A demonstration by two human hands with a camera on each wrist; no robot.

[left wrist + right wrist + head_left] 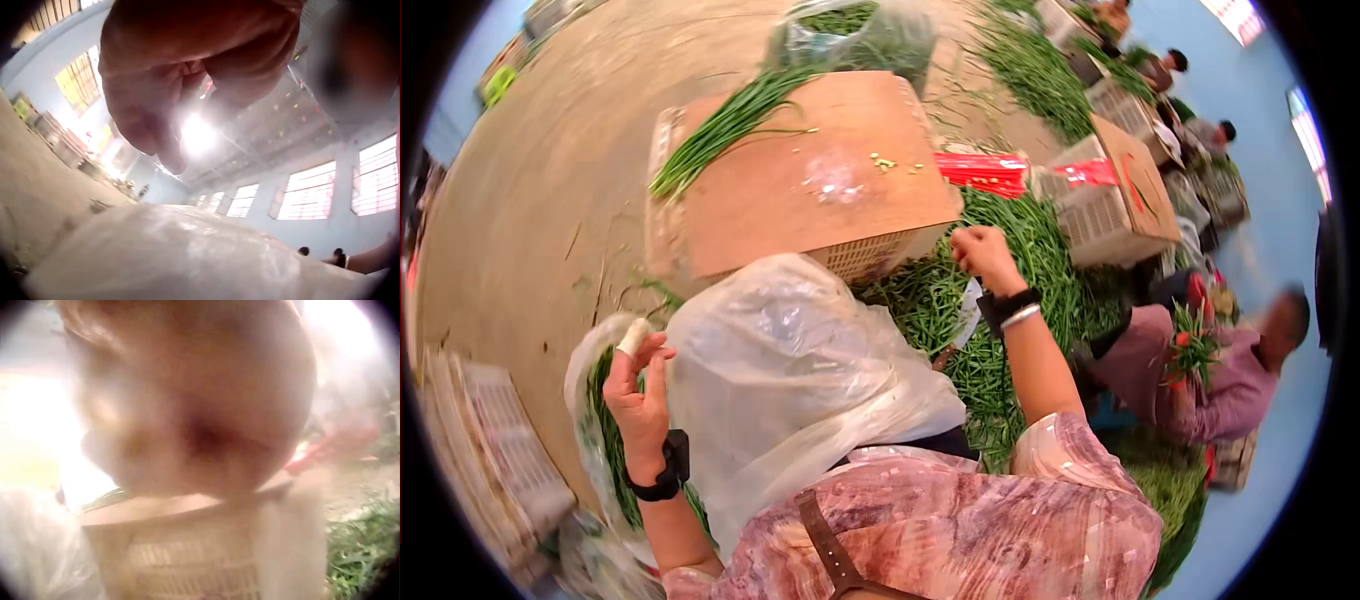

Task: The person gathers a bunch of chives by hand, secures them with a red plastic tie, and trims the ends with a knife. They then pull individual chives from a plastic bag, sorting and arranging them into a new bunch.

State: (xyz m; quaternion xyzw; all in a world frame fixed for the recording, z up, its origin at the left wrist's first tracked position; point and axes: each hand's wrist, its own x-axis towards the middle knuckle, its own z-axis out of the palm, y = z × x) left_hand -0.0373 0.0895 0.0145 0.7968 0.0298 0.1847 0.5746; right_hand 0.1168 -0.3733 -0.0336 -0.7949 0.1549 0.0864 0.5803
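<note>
My left hand (pixel 638 385), with a white wrap on one finger, is raised over the left side of a clear plastic sheet (pixel 770 350) across my lap. Its fingers are loosely bent with nothing between them. Close by the near right corner of a board-topped crate (pixel 830 190) is my right hand (pixel 988 258), fingers curled in and nothing visible in them. Below that hand a knife (pixel 968 318) rests by the heap of cut green stalks (pixel 1030 340). A bunch of long green stalks (pixel 725 135) lies on the board's left side.
Red strips (pixel 985 172) stick out beyond the board's right edge. A plastic bag of greens (pixel 855 40) stands behind the crate, another bag (pixel 585 370) at my left. Stacked crates (pixel 500 440) are at far left. A person in purple (pixel 1210 380) sits at right.
</note>
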